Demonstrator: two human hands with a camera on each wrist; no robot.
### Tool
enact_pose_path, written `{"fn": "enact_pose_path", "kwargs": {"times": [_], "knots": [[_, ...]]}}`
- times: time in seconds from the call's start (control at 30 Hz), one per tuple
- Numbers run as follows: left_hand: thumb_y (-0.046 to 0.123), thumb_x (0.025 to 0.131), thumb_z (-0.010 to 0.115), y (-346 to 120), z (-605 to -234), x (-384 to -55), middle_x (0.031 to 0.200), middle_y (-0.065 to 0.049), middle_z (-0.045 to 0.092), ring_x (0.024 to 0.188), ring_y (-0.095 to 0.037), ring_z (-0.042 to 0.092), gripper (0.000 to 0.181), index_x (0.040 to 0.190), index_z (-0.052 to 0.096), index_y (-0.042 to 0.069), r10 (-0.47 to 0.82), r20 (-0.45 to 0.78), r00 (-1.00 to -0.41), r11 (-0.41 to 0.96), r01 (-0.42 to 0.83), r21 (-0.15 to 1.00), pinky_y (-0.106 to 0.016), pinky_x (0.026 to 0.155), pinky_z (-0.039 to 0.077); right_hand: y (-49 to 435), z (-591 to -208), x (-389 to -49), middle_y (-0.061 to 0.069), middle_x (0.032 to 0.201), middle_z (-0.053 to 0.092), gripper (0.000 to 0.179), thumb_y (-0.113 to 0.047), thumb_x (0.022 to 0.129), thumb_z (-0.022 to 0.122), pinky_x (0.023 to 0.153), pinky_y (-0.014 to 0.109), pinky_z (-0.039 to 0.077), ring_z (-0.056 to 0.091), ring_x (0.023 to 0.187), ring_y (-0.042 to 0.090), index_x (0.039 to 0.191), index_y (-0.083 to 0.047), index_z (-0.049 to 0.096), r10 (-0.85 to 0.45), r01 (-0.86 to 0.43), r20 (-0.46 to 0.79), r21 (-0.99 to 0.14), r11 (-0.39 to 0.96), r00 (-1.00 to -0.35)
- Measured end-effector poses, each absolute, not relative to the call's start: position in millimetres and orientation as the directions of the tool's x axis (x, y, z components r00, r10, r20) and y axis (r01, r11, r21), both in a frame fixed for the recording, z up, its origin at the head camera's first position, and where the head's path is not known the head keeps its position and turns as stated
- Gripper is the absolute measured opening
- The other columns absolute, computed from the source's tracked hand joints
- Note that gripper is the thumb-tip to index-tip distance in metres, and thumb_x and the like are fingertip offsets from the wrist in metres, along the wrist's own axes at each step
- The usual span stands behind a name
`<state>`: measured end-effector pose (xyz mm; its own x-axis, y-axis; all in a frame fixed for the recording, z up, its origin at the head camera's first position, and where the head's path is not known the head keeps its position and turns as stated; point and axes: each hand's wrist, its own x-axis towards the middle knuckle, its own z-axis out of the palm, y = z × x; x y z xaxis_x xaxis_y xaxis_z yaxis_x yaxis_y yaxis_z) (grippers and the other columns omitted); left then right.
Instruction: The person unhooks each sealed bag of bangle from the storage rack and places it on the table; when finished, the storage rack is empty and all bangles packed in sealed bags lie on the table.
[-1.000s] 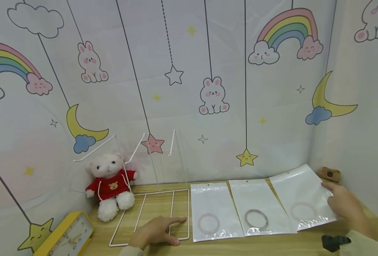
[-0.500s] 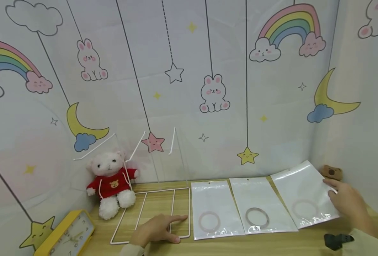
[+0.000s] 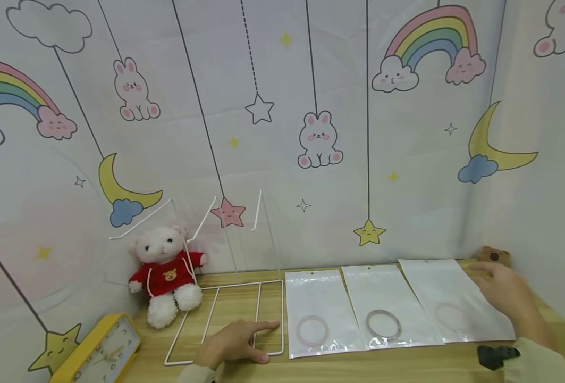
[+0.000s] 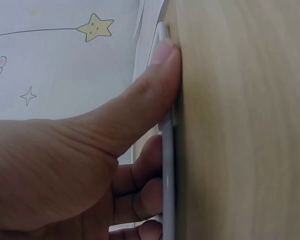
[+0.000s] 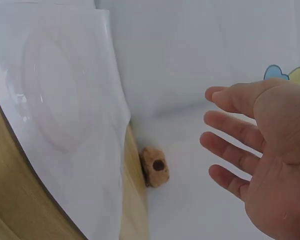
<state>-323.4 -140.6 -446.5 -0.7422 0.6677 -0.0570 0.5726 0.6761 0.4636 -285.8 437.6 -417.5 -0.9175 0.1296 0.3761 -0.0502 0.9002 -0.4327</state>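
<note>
My left hand (image 3: 236,340) rests on the base of a white wire rack (image 3: 282,300), index finger stretched along it and thumb out. In the left wrist view the thumb and fingertips touch the white rod (image 4: 168,200). Three white pouches lie in a row right of the rack: a left pouch (image 3: 311,295), a middle pouch (image 3: 375,290) and a right pouch (image 3: 428,282). Each has a ring like a bangle showing through, pinkish in the outer two, brown-grey in the middle. Just beyond the right pouch's right edge hovers my right hand (image 3: 507,292), fingers loose and holding nothing.
A white teddy bear (image 3: 169,276) in a red hoodie sits behind the rack at left. Nearer stands a yellow clock (image 3: 115,340). A small brown toy (image 3: 494,256) sits in the back right corner. The patterned backdrop (image 3: 272,175) rises behind the table.
The right pouch's right side, raised earlier at my right fingertips, has come down flat beside the others. My right hand has let go of it. The left hand keeps its place.
</note>
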Motion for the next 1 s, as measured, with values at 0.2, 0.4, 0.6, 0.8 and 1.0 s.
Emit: {"fn": "enact_pose_path", "kwargs": {"times": [0.2, 0.4, 0.6, 0.8, 1.0], "knots": [[0.03, 0.08, 0.084, -141.6, -445.6, -322.6, 0.061, 0.011, 0.046, 0.058, -0.002, 0.04, 0.071, 0.144, 0.056, 0.017, 0.669, -0.048, -0.742, 0.675, 0.578, 0.459, -0.024, 0.063, 0.041, 425.4, -409.1, -291.8, 0.039, 0.117, 0.06, 0.034, -0.017, 0.1, 0.053, 0.073, 0.06, 0.047, 0.057, 0.099, 0.056, 0.122, 0.007, 0.064, 0.103, -0.063, 0.351, -0.432, 0.9, -0.931], [0.033, 0.08, 0.083, -142.6, -445.5, -324.1, 0.065, 0.011, 0.045, 0.062, -0.005, 0.043, 0.071, 0.144, 0.056, 0.017, 0.675, -0.044, -0.737, 0.676, 0.593, 0.438, -0.027, 0.068, 0.043, 403.3, -400.0, -291.7, 0.037, 0.117, 0.061, 0.03, -0.013, 0.1, 0.054, 0.075, 0.061, 0.048, 0.058, 0.103, 0.055, 0.121, 0.005, 0.066, 0.069, -0.12, 0.371, -0.463, 0.878, -0.926], [0.035, 0.079, 0.084, -143.3, -448.8, -327.6, 0.066, 0.011, 0.046, 0.063, -0.004, 0.043, 0.072, 0.144, 0.056, 0.02, 0.666, -0.051, -0.744, 0.682, 0.58, 0.445, -0.027, 0.069, 0.043, 379.7, -393.4, -294.1, 0.036, 0.117, 0.061, 0.026, -0.008, 0.098, 0.058, 0.078, 0.063, 0.048, 0.056, 0.105, 0.055, 0.12, 0.005, 0.066, 0.01, -0.177, 0.389, -0.442, 0.879, -0.921], [0.037, 0.079, 0.084, -145.4, -451.0, -328.4, 0.071, 0.009, 0.052, 0.067, -0.005, 0.045, 0.072, 0.143, 0.057, 0.021, 0.668, -0.043, -0.743, 0.683, 0.588, 0.433, -0.028, 0.072, 0.045, 358.0, -389.9, -299.9, 0.029, 0.117, 0.065, 0.033, -0.02, 0.101, 0.06, 0.079, 0.059, 0.05, 0.06, 0.104, 0.047, 0.123, 0.004, 0.065, -0.071, -0.265, 0.405, -0.447, 0.854, -0.911], [0.038, 0.078, 0.084, -145.4, -450.5, -327.2, 0.074, 0.01, 0.048, 0.073, -0.007, 0.044, 0.072, 0.143, 0.057, 0.023, 0.666, -0.041, -0.745, 0.685, 0.588, 0.43, -0.03, 0.078, 0.045, 342.6, -387.2, -304.8, 0.023, 0.126, 0.064, 0.051, -0.035, 0.101, 0.06, 0.086, 0.056, 0.05, 0.061, 0.109, 0.039, 0.136, 0.001, 0.054, -0.128, -0.346, 0.433, -0.474, 0.81, -0.892]]}}
